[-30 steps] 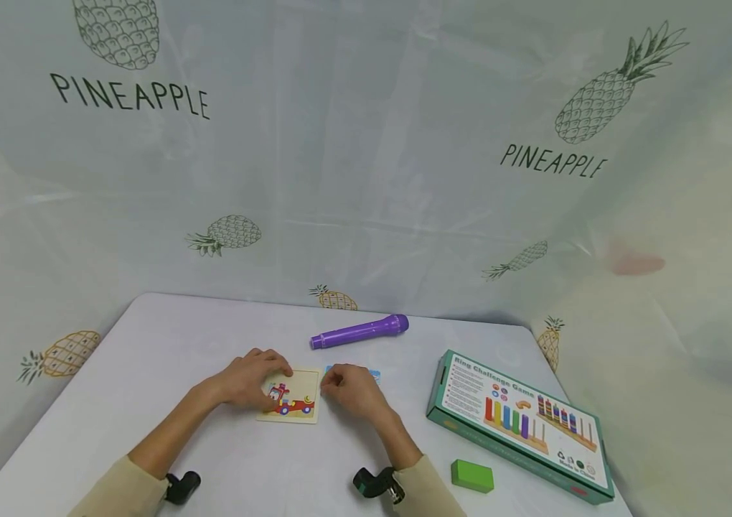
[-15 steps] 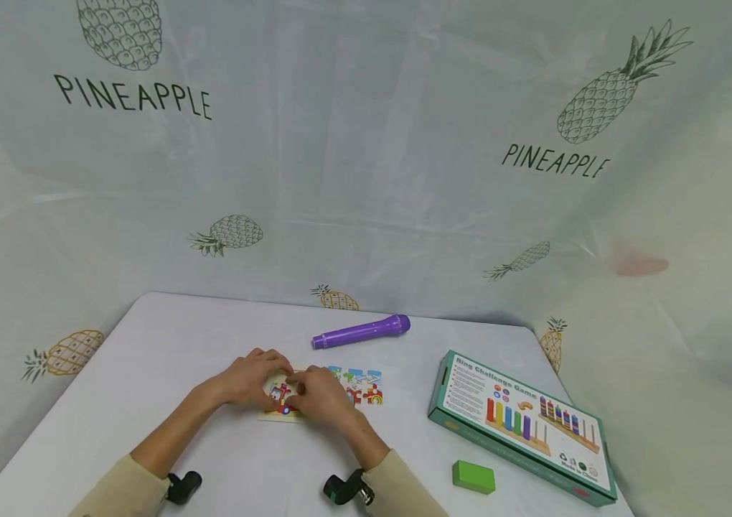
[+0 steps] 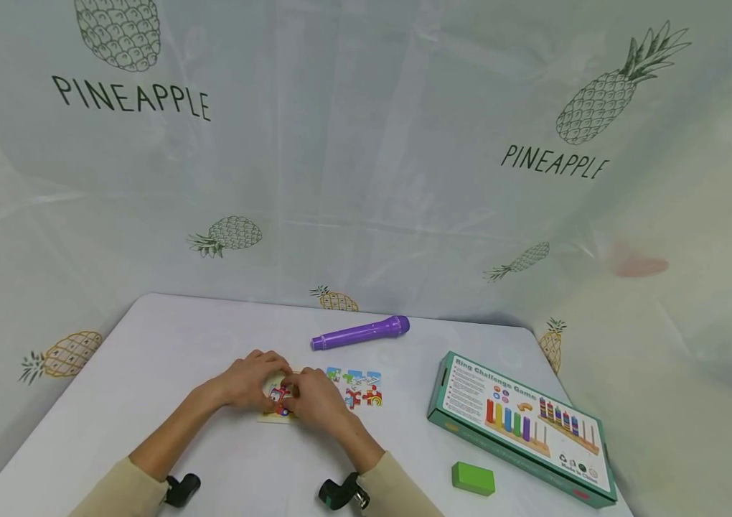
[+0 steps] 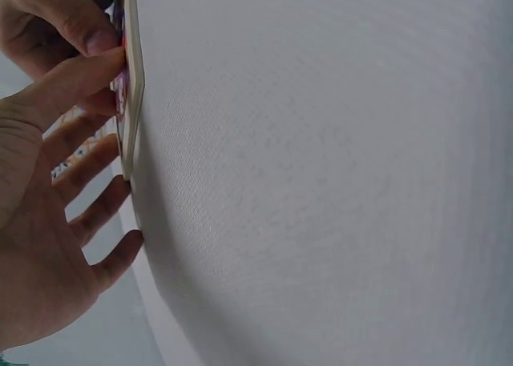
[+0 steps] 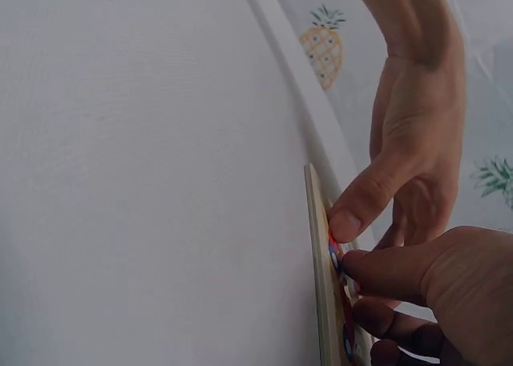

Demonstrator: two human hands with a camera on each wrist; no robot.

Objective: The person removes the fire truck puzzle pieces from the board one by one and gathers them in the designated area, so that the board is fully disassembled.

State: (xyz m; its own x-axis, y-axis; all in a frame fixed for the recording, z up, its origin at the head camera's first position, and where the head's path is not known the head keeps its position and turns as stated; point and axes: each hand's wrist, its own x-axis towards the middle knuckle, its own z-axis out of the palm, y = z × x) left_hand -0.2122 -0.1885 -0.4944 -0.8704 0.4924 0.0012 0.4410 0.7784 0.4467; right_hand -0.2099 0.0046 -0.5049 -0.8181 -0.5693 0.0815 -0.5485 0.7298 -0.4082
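Note:
A thin wooden puzzle board (image 3: pixel 269 418) with a printed truck picture lies on the white table, partly hidden under both hands. My left hand (image 3: pixel 252 379) spreads over its left side; in the left wrist view the thumb presses on the face of the board (image 4: pixel 135 102) while the other fingers reach past its edge, fairly straight. Over the middle of the board, the thumb and fingers of my right hand (image 3: pixel 319 397) pinch a puzzle piece, mostly covered by the fingers. Several loose puzzle pieces (image 3: pixel 372 388) in blue and red lie to the right of the board.
A purple toy microphone (image 3: pixel 361 333) lies behind the puzzle. On the right are a flat green-edged game box (image 3: pixel 521 427) and a green block (image 3: pixel 472 478). A pineapple-print curtain (image 3: pixel 366 179) hangs behind the table's back edge.
My right hand has moved left from the loose pieces onto the board, uncovering those pieces, and then shifted slightly further left. My left hand has stayed in place.

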